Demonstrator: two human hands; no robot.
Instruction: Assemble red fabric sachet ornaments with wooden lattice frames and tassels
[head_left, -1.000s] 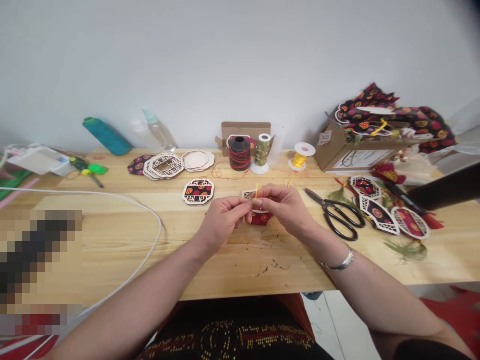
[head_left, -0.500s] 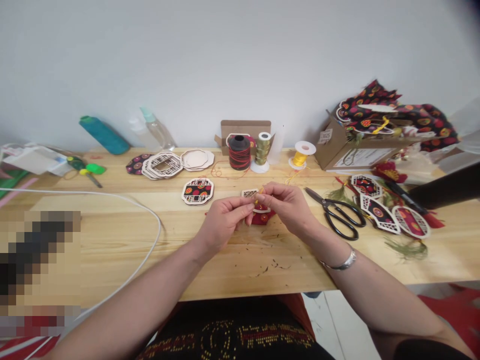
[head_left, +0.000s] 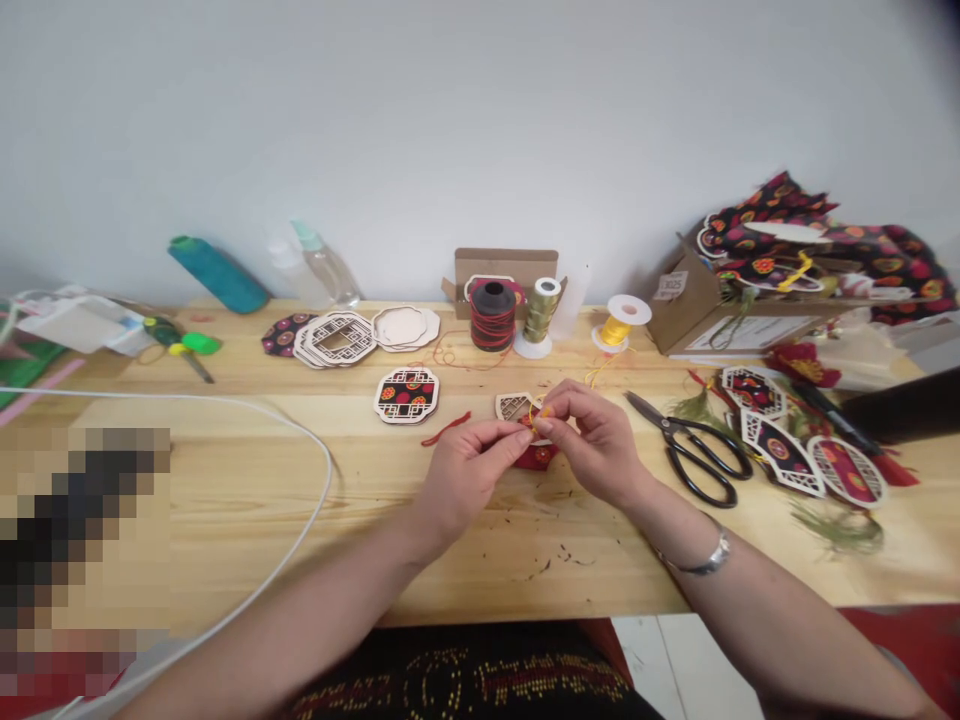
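Cord (head_left: 533,413), thin and yellow, makes a small loop between the two hands, above a lattice-framed piece (head_left: 515,407) that lies on the desk (head_left: 480,585). The left hand (head_left: 461,470) has thumb and forefinger drawn together, apparently on the loop's lower side; the right hand (head_left: 596,445) pinches the loop's other side, its fingers curled. The exact grip of each is too small to make out. The step in hand looks like shaping or knotting the loop. The next move probably calls for a steady left pinch while the right fingers guide a strand, then an even pull.
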